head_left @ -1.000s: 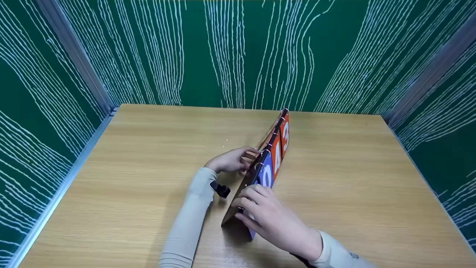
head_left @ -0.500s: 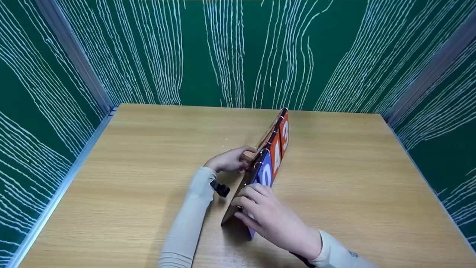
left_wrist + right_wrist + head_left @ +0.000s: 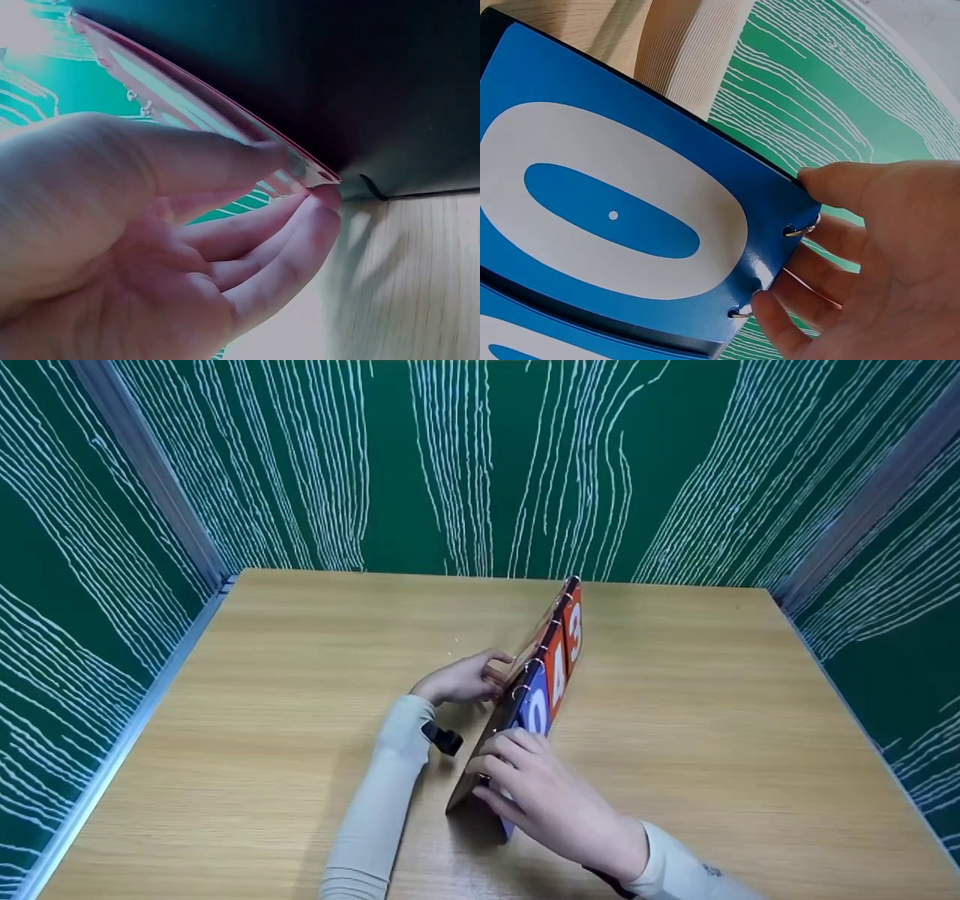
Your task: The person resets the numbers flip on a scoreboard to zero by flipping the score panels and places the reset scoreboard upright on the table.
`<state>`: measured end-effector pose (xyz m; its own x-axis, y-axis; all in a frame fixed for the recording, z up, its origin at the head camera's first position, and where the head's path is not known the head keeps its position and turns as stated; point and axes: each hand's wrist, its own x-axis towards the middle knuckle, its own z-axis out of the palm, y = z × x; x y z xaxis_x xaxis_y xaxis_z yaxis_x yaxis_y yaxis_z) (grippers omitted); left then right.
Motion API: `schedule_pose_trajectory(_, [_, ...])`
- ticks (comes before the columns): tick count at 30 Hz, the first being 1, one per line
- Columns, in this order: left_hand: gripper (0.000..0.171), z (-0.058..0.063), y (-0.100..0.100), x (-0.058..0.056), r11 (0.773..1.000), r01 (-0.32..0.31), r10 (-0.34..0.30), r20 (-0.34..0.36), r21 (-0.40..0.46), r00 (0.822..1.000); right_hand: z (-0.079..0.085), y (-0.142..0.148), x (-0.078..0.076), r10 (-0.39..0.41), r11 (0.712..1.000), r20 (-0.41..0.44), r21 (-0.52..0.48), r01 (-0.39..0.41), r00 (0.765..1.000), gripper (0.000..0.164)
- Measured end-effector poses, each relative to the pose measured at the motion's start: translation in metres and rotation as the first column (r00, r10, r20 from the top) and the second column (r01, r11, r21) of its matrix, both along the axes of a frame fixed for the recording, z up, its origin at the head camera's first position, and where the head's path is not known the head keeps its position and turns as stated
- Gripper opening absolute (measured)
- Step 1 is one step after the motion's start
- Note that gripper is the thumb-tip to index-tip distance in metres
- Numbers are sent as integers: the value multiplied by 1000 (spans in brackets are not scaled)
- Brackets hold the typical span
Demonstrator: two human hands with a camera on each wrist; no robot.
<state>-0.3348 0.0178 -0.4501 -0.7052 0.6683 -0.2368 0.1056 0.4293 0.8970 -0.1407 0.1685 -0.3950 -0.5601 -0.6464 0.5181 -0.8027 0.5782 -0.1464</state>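
Observation:
A tabletop flip scoreboard (image 3: 556, 660) stands tent-like across the middle of the table, seen along its ring-bound top edge. Red number cards (image 3: 574, 631) reading 4 and 3 hang at its far part, blue zero cards (image 3: 622, 202) at its near part. On the left side, my left hand (image 3: 465, 679) pinches the lower end of red-edged flip cards (image 3: 217, 112), lifted off the dark backing panel (image 3: 315, 67). At the near end my right hand (image 3: 536, 795) grips the top edge by the metal rings (image 3: 801, 231). How many cards the left hand holds is unclear.
The scoreboard and both forearms rest over a wood-grain table (image 3: 712, 720). Green walls (image 3: 390, 465) with wavy white lines close in the back and sides, joined by grey corner posts (image 3: 154, 465). A black strap (image 3: 444, 739) sits at the left wrist.

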Motion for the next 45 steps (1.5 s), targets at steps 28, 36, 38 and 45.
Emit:
schedule_pose_trajectory(28, [47, 2, -4, -4, 996, -81, 81, 11, -25, 997, -1, 1, 1, -8, 1000, 32, 4, 8, 999, 16])
schedule_pose_trajectory(36, [42, 4, -6, -4, 987, -160, 160, 20, 13, 987, 0, 1, 0, -3, 1000, 21, 1, 3, 1000, 16])
schedule_pose_trajectory(38, [41, 4, -6, -4, 982, -190, 190, 22, 6, 982, 0, 1, 0, -3, 1000, 27, 2, 3, 1000, 16])
schedule_pose_trajectory(45, [38, 1, -5, -7, 969, -248, 248, 12, 16, 969, 1, 1, 0, -1, 1000, 25, 5, 1, 1000, 16])
